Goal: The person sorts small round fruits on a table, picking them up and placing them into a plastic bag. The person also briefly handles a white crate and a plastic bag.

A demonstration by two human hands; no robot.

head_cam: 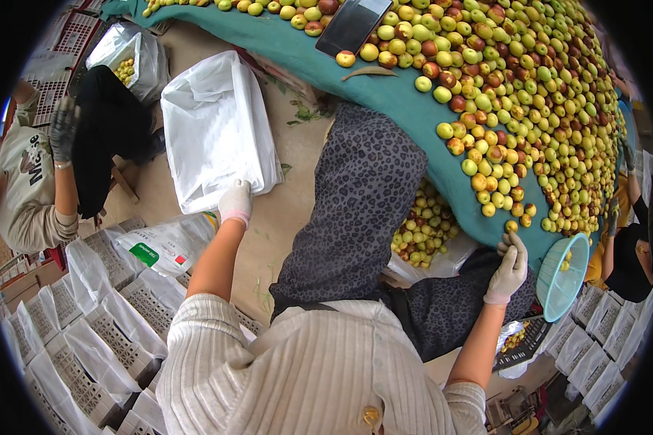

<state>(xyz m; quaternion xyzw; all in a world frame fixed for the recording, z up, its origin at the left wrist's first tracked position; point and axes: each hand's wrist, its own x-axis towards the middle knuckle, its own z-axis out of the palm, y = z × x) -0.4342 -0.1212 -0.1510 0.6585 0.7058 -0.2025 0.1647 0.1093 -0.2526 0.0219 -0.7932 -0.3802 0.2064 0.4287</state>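
My left hand (pixel 235 204), in a white knit glove, grips the near rim of a crate lined with white plastic (pixel 217 125) on the floor at my left. Nothing but the liner shows inside that crate. My right hand (pixel 509 266), gloved too, hovers by the edge of the green cloth (pixel 490 228) with its fingers bent and parted. Just beyond its fingertips lies a green-and-brown jujube (pixel 511 226). A large heap of jujubes (pixel 522 98) spreads over the cloth. Between my knees, more jujubes (pixel 424 234) fill a plastic-lined container.
A smartphone (pixel 353 24) and a dry leaf (pixel 369 72) lie by the heap. A light-blue plastic basket (pixel 563 277) tilts beside my right hand. Stacked lined crates (pixel 87 359) and a printed plastic bag (pixel 168 244) stand at left. Co-workers (pixel 38 179) sit on both sides.
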